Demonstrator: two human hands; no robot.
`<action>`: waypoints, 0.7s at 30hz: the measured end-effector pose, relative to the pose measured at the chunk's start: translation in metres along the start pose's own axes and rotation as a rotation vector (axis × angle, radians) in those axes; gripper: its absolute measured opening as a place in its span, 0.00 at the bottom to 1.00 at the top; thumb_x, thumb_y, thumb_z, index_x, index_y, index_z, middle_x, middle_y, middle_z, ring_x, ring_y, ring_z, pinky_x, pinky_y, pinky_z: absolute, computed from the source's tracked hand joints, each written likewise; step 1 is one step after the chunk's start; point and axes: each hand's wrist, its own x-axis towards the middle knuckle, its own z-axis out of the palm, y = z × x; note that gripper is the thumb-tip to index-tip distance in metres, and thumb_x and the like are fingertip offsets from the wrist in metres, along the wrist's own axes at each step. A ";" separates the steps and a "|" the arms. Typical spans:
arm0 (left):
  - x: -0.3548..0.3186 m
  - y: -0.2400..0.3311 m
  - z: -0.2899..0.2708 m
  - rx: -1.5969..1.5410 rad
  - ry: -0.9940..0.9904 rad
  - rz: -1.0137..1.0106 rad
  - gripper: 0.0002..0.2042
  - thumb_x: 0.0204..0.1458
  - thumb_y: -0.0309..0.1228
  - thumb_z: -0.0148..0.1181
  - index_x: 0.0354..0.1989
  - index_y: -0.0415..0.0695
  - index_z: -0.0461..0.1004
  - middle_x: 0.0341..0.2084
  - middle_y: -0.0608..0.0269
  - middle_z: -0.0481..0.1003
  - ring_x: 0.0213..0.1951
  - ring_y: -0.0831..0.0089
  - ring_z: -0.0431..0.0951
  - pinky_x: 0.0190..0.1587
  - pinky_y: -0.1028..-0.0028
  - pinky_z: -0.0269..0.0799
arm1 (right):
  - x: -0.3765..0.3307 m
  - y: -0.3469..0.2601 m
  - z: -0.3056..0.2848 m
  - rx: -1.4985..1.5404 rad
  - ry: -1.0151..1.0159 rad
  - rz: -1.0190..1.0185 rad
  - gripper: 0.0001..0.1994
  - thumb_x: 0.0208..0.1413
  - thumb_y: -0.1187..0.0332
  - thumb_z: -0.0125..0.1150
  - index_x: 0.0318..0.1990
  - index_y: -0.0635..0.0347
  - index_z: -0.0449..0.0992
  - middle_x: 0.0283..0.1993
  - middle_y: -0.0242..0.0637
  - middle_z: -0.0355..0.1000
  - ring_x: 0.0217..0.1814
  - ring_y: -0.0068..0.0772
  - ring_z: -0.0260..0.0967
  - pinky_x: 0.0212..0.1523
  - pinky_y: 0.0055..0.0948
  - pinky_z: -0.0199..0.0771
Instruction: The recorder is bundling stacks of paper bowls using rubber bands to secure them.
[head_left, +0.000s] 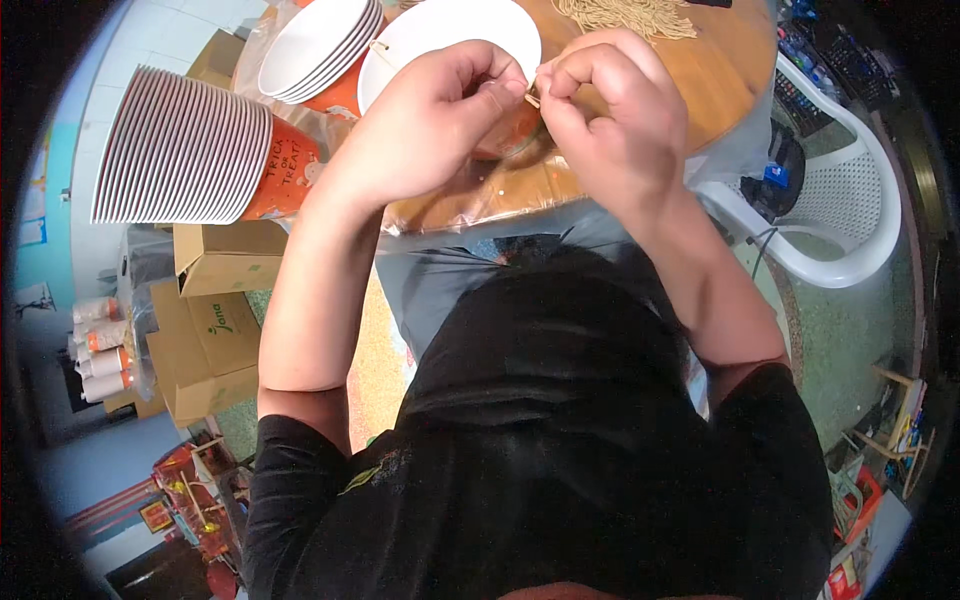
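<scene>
Over the table's near edge, my left hand (440, 115) and my right hand (620, 110) meet with fingertips nearly touching. Both pinch a short piece of thin tan cord (533, 100), mostly hidden by the fingers. Behind my left hand lies a white round piece (460, 30), with a bit of tan cord at its left side; whether it is a plate or the inside of a bucket, I cannot tell. Something orange (515, 132) shows below the fingers under clear plastic. A loose pile of tan cords (630, 15) rests beyond my right hand.
Left of my arm is a tall stack of orange paper buckets (285, 170) with white rims. Stacked white round pieces (315, 45) stand behind. The wooden round table (720, 70) has a plastic cover. Open cardboard boxes (210, 335) sit at left, a white plastic chair (860, 210) at right.
</scene>
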 end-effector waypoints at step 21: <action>0.009 -0.002 -0.003 0.039 -0.047 -0.018 0.10 0.76 0.34 0.63 0.53 0.38 0.81 0.44 0.66 0.85 0.45 0.79 0.88 0.48 0.74 0.88 | -0.025 -0.008 0.012 0.145 0.032 0.450 0.08 0.60 0.73 0.81 0.44 0.64 0.90 0.41 0.37 0.85 0.37 0.28 0.86 0.40 0.27 0.88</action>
